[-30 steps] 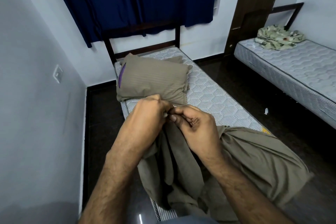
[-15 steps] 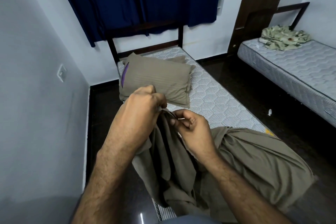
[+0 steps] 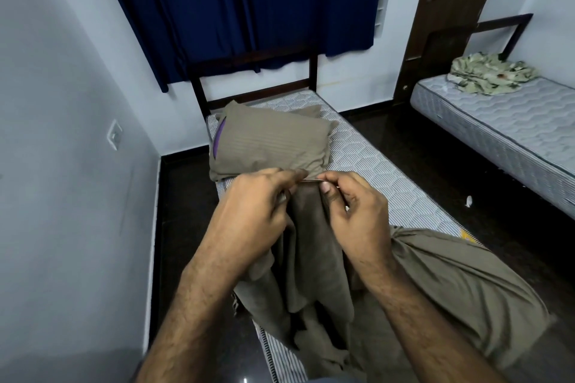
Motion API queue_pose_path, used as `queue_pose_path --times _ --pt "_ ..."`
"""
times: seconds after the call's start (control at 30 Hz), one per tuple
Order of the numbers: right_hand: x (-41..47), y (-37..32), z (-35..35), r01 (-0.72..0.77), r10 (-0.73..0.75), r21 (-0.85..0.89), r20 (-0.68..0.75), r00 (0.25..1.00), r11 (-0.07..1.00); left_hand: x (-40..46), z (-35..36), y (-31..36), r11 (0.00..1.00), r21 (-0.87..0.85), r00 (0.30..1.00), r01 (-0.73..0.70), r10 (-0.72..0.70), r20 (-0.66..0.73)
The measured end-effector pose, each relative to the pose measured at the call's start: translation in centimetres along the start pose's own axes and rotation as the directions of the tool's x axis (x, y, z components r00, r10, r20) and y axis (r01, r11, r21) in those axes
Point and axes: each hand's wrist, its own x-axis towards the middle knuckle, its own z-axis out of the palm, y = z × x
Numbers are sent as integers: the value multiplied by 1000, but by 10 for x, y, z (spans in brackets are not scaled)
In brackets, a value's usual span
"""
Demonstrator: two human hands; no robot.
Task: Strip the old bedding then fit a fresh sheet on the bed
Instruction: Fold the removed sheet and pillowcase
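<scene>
1. Both hands mid-frame, pinching the top hem of the brown sheet point(image 3: 314, 246): left hand point(image 3: 258, 208) clenched on it, right hand point(image 3: 354, 214) gripping with thumb and fingertips.
2. Rest of the sheet bunched low in frame, trailing off to lower right over the mattress point(image 3: 373, 165).
3. Pillow point(image 3: 267, 143) parked just above the hands.
4. Probably hunting for a corner, so best to feed the hem along hand over hand, keep it taut, no yanking.
5. Shift the pillow before spreading.
</scene>
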Motion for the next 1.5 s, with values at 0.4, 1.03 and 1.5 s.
queue_pose_path --times 0.4,1.03,1.5 --pt "-3 9 -1 116 -117 11 110 987 993 1 3 -2 994 -56 992 93 -98 -77" --pt "-12 6 2 -42 -14 239 228 974 970 -3 24 -4 982 -147 959 122 -154 -237" --pt "-8 -3 3 14 -14 4 -1 1000 1000 -6 18 -1 915 -395 898 79 -237 -370"
